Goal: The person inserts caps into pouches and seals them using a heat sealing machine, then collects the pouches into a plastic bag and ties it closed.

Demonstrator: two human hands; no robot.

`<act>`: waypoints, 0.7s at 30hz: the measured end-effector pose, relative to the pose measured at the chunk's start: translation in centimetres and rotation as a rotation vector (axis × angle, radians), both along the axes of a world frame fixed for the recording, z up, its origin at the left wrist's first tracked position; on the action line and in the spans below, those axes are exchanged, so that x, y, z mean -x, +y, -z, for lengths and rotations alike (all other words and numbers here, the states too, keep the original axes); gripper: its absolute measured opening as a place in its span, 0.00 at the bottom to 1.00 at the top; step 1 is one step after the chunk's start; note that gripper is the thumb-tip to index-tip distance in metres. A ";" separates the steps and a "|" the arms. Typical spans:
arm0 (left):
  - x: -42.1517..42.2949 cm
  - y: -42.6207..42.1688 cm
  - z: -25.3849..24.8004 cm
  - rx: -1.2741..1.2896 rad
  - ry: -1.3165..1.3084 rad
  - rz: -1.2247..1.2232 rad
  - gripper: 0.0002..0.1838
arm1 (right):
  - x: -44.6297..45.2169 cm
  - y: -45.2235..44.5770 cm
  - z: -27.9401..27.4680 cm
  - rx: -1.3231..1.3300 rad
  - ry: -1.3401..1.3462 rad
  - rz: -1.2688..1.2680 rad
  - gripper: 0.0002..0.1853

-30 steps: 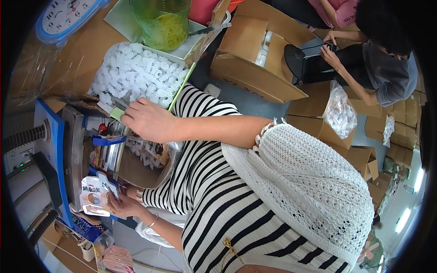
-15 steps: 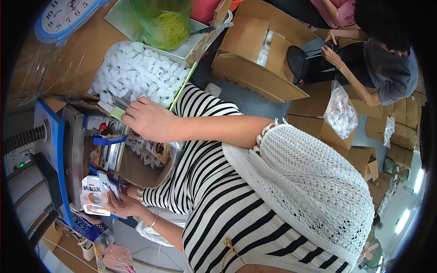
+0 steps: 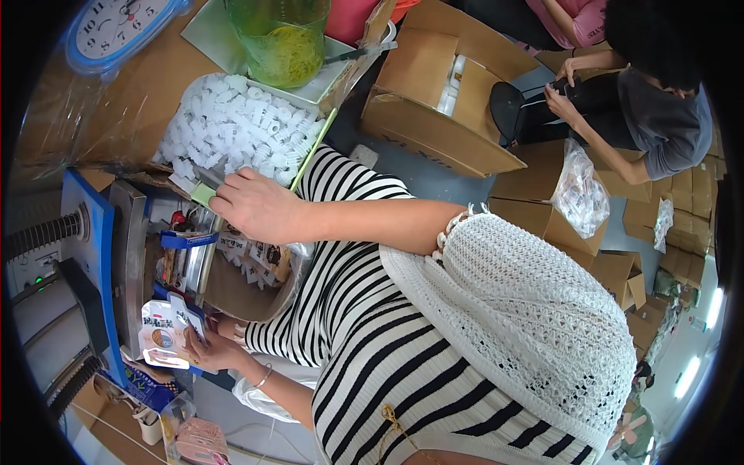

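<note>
With left hand (image 3: 213, 350), still clamping white printed pouches (image 3: 161, 335) near the blue panel (image 3: 94, 267); with right hand (image 3: 260, 206), still touching the green tray edge (image 3: 203, 194) beside white plastic pieces (image 3: 240, 128), fingers curled. Cannot tell if gripping it.

The surface (image 3: 147, 85) at the upper left is brown cardboard with clear film or tape across it and a blue-rimmed clock (image 3: 120, 32) over its far part, though whether the clock lies flat or leans is unclear. Just beside it are a green-edged bin (image 3: 316, 147) heaped with white pieces (image 3: 240, 124) and a pale tray (image 3: 335, 84) bearing a green see-through container (image 3: 288, 46), their undersides hidden. The grey floor (image 3: 434, 183) carries a large open carton (image 3: 422, 136), a small pale block (image 3: 364, 156) near it, and more cartons (image 3: 620, 273) farther right.
</note>
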State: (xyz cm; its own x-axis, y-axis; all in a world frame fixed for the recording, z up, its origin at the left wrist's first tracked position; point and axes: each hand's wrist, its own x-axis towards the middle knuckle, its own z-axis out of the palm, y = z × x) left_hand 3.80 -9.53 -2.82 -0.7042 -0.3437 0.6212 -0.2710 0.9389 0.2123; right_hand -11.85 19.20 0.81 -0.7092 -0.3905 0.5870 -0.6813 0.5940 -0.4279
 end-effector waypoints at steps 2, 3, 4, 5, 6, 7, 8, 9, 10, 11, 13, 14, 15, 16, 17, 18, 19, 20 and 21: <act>0.0 0.2 -0.1 -0.009 0.003 -0.002 0.13 | 0.0 0.0 0.0 -0.003 0.001 0.001 0.11; 0.0 0.3 -0.2 -0.017 0.005 -0.004 0.13 | 0.0 0.0 0.0 -0.006 0.000 0.001 0.11; 0.0 0.4 -0.2 -0.025 0.007 -0.007 0.13 | 0.0 0.0 0.0 -0.009 -0.002 0.001 0.11; 0.0 0.5 -0.3 -0.025 0.006 -0.007 0.13 | 0.0 0.0 0.0 -0.009 -0.002 0.001 0.11; 0.0 0.5 -0.4 -0.023 -0.001 -0.013 0.13 | 0.0 0.0 0.0 -0.010 -0.004 0.001 0.11; 0.0 0.5 -0.4 -0.022 -0.009 -0.018 0.14 | 0.0 0.0 -0.1 -0.012 -0.007 0.000 0.11; 0.0 0.5 -0.4 -0.020 -0.017 -0.023 0.14 | 0.0 0.1 -0.1 -0.014 -0.009 0.000 0.11; 0.1 0.5 -0.3 -0.022 -0.017 -0.022 0.14 | 0.0 0.1 -0.1 -0.015 -0.009 0.001 0.11; 0.0 0.4 -0.2 -0.014 -0.014 -0.015 0.14 | 0.0 0.1 0.0 -0.013 -0.011 -0.002 0.11; 0.0 0.2 -0.2 -0.006 -0.011 -0.009 0.14 | 0.0 0.0 0.0 -0.011 -0.014 -0.004 0.10; 0.0 0.1 0.0 -0.001 -0.008 -0.001 0.14 | 0.0 0.0 0.1 -0.012 -0.016 -0.005 0.10; 0.0 0.1 0.1 -0.015 0.001 0.004 0.14 | 0.0 0.1 0.0 -0.008 -0.012 -0.005 0.10; 0.0 0.0 0.1 -0.028 0.010 0.009 0.14 | 0.0 0.1 0.0 -0.005 -0.009 -0.006 0.10; 0.0 0.0 0.1 -0.041 0.018 0.013 0.14 | 0.0 0.1 0.0 0.000 -0.005 -0.008 0.10; 0.0 0.1 0.1 -0.040 0.017 0.013 0.14 | 0.0 0.1 0.0 0.000 -0.006 -0.008 0.10; 0.0 0.3 -0.1 -0.037 0.012 0.001 0.14 | 0.0 0.1 0.0 0.001 -0.010 -0.006 0.10; 0.1 0.6 -0.2 -0.035 0.007 -0.010 0.14 | 0.0 0.0 0.0 0.000 -0.015 -0.005 0.09; 0.1 0.7 -0.3 -0.032 0.002 -0.022 0.14 | 0.0 0.0 0.0 0.000 -0.019 -0.004 0.09; 0.0 0.6 -0.3 -0.031 0.002 -0.023 0.14 | 0.0 -0.1 0.0 0.001 -0.019 -0.005 0.09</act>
State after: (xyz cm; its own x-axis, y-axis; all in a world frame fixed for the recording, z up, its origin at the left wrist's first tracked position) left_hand 3.76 -8.96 -2.55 -0.6950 -0.3790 0.6110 -0.2920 0.9254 0.2418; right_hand -11.84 19.15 0.80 -0.7182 -0.3934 0.5739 -0.6759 0.5902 -0.4413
